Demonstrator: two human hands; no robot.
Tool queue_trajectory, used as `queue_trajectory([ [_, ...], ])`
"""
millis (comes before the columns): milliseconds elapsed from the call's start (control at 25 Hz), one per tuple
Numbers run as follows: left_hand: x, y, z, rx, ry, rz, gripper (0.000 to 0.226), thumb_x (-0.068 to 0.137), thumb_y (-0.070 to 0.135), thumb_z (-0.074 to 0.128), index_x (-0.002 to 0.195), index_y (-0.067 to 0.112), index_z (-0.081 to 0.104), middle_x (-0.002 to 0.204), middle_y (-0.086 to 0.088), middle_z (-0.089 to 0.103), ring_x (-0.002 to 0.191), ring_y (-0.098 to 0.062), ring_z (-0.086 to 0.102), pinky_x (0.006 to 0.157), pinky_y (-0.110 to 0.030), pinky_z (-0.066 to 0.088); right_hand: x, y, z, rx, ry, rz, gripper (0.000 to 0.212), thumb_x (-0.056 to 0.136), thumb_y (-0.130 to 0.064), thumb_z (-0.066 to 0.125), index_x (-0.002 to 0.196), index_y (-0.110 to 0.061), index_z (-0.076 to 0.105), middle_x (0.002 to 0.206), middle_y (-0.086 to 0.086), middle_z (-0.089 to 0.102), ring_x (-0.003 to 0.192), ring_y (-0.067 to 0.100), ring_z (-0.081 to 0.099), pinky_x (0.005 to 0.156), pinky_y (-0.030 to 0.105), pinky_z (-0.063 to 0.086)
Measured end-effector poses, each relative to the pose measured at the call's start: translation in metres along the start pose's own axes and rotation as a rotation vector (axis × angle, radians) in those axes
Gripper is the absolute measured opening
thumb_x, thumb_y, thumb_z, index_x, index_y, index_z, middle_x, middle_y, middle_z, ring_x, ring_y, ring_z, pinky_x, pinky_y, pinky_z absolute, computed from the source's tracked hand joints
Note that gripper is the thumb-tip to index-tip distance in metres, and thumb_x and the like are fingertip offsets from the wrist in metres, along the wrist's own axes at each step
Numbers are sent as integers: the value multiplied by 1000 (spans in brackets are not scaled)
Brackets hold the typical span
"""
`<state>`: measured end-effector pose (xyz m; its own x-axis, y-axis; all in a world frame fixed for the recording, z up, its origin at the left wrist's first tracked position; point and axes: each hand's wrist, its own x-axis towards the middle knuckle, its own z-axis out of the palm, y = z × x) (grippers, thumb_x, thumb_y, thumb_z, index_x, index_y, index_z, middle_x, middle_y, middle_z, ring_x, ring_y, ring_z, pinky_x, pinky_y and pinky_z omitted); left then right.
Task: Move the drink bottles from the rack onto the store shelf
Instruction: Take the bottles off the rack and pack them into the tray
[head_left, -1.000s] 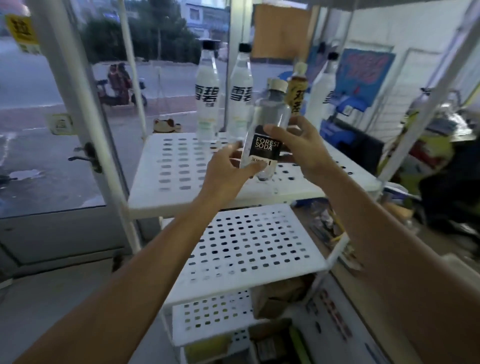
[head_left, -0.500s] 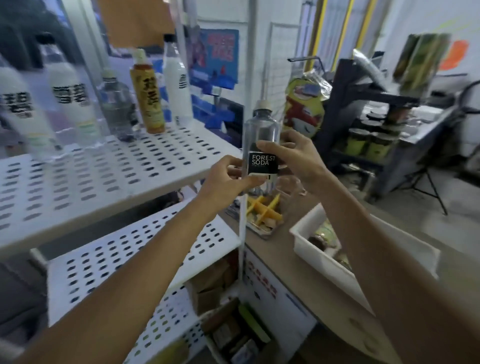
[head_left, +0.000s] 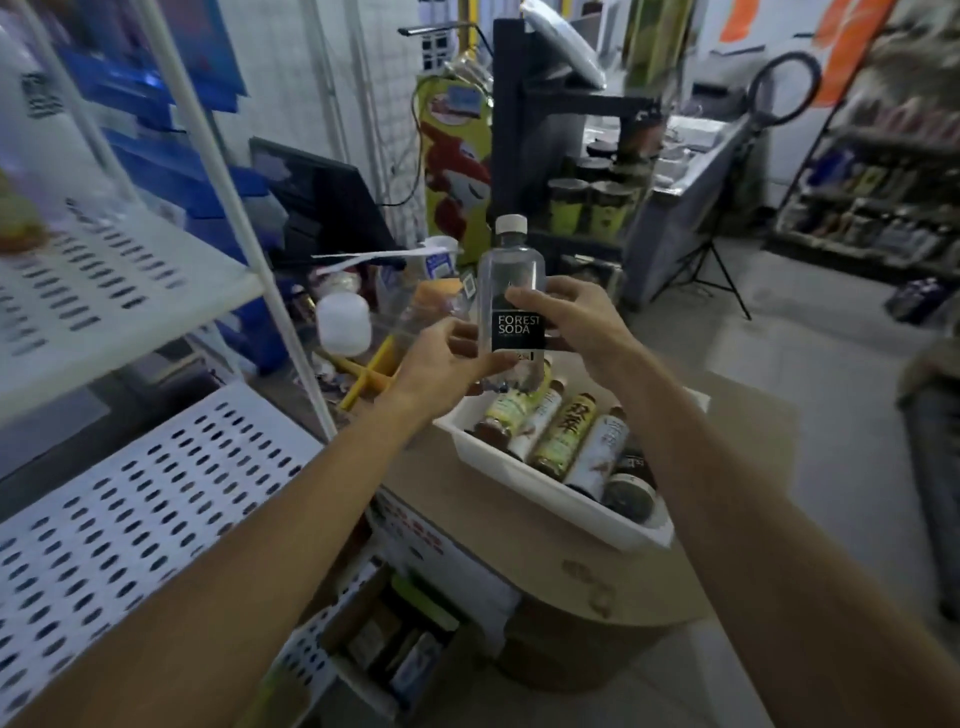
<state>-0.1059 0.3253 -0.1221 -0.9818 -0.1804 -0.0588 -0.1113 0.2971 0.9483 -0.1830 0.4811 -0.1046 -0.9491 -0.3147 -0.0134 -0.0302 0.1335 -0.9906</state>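
Observation:
I hold a clear soda bottle with a white cap and a black label upright in front of me. My left hand grips its lower part from the left. My right hand wraps round the label from the right. The white perforated rack stands at the left, its upper tier blurred. Below the bottle a white tray on a brown counter holds several drink bottles lying on their sides.
A dark monitor and cluttered items sit on the counter behind the rack post. A black stand with cups is further back. Store shelves line the far right. A tripod stands on the floor. Boxes sit under the counter.
My view has swung to the right, away from the rack's top tier and toward the counter. Both hands have carried the soda bottle along, and it is now above the white tray.

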Motion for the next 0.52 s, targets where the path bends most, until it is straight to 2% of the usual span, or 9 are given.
queue_trajectory([
  [160,23,-6,31,102,-78,1,52,71,34,83,111,12,57,101,-2,65,94,-17,65,77,-37,60,6,32,-31,32,61,93,46,79,-40,79,113,-11,66,102,6,74,93,22,73,81,39,61],
  [320,50,-23,54,219,-175,-16,54,70,41,82,110,15,57,100,-1,66,93,-17,65,81,-40,58,12,61,-47,4,97,160,46,81,-42,77,113,-13,62,105,4,71,93,19,71,73,33,61],
  [520,81,-42,71,408,-255,61,44,74,52,75,102,22,59,89,12,62,84,-6,61,73,-27,52,25,112,-56,143,143,316,54,79,-36,79,123,-11,59,112,12,71,97,24,72,81,38,60],
])
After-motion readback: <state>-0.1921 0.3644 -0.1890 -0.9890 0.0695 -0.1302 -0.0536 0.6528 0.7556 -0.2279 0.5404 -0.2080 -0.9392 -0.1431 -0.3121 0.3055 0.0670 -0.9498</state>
